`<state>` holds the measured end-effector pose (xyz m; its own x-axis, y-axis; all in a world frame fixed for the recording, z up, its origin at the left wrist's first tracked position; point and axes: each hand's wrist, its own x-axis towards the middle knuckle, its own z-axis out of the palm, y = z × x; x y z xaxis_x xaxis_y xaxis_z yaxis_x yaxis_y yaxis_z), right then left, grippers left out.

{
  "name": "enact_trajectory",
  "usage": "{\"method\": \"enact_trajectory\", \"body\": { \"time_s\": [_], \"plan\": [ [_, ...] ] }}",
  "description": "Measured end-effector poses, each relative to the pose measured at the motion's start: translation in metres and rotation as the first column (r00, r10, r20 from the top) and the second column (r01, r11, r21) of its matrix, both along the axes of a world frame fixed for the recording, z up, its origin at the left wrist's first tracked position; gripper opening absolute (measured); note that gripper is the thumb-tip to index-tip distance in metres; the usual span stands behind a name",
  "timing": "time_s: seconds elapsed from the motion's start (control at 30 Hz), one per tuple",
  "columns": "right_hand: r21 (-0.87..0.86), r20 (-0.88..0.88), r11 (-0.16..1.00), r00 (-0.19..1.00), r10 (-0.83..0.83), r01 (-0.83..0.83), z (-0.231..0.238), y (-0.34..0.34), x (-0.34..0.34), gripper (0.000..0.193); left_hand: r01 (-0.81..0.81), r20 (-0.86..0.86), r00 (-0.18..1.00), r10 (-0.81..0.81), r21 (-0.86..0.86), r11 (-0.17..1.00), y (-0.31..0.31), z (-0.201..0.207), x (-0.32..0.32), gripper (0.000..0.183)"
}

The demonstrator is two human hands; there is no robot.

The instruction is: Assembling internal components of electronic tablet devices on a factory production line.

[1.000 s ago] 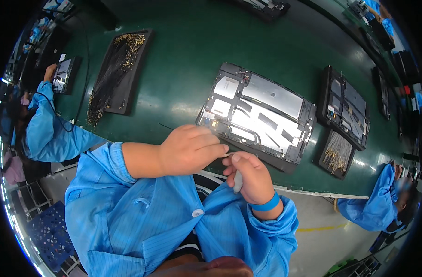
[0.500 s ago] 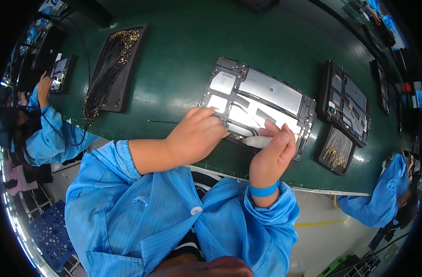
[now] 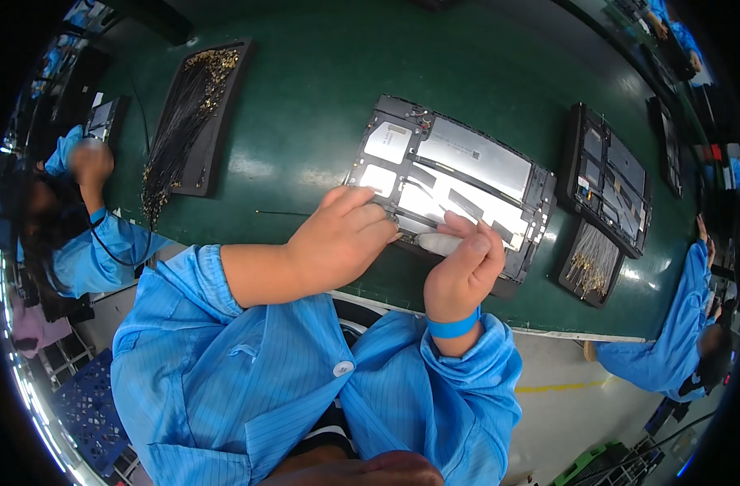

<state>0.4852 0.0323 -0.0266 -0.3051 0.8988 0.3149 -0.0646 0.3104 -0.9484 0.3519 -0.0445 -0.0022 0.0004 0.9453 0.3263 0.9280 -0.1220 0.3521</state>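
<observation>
An opened tablet [image 3: 487,154] lies tilted on the green table, its silver battery and dark frame bare. My left hand [image 3: 337,243] is closed at its lower left edge. A thin black cable [image 3: 282,213] runs across the table into this hand; the fingers hide the grip itself. My right hand [image 3: 467,263], with a blue band [image 3: 453,326] at the wrist, bends over the tablet's lower edge, thumb and fingers together. Something white, perhaps a finger cover [image 3: 439,243], shows there, pointing toward my left hand. Whatever the right fingers hold is hidden.
To the left stands a black tray [image 3: 200,162] heaped with black cables with gold ends. On the right, a second opened tablet [image 3: 611,178] rests partly over a tray of pale cables [image 3: 593,263]. Blue-clad people work at left [image 3: 102,243] and right [image 3: 658,340].
My right hand has shifted slightly left, closer to my left hand, which stays almost in place. The person at left has moved a hand, and the person at right has shifted too.
</observation>
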Motion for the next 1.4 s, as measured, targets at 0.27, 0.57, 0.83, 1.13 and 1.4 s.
{"method": "enact_trajectory", "body": {
  "time_s": [0.27,0.57,0.83,1.13,1.4],
  "plan": [
    [-0.004,0.129,0.999,0.99,0.05,-0.05,0.023,0.003,-0.005,0.017,-0.006,-0.009,1.0,0.006,0.002,1.0,0.0,0.002,0.001,0.019],
    [0.248,0.396,0.94,0.91,0.121,-0.233,0.03,0.02,-0.016,0.015,-0.066,0.132,0.989,0.072,-0.055,0.996,-0.008,0.015,-0.001,0.012],
    [-0.427,-0.065,0.897,0.993,0.095,-0.114,0.029,0.024,-0.016,0.036,-0.036,0.633,-0.583,0.509,-0.646,0.762,-0.042,0.002,-0.019,0.026],
    [-0.405,-0.056,0.906,0.992,0.11,-0.123,0.017,0.026,-0.01,0.046,-0.111,0.753,-0.133,0.645,-0.658,0.745,-0.047,0.02,-0.015,0.034],
    [-0.456,-0.077,0.867,0.979,0.189,-0.203,0.028,0.027,-0.013,0.042,0.376,0.636,-0.144,0.758,-0.673,0.637,-0.03,-0.006,0.008,0.041]
  ]
}}
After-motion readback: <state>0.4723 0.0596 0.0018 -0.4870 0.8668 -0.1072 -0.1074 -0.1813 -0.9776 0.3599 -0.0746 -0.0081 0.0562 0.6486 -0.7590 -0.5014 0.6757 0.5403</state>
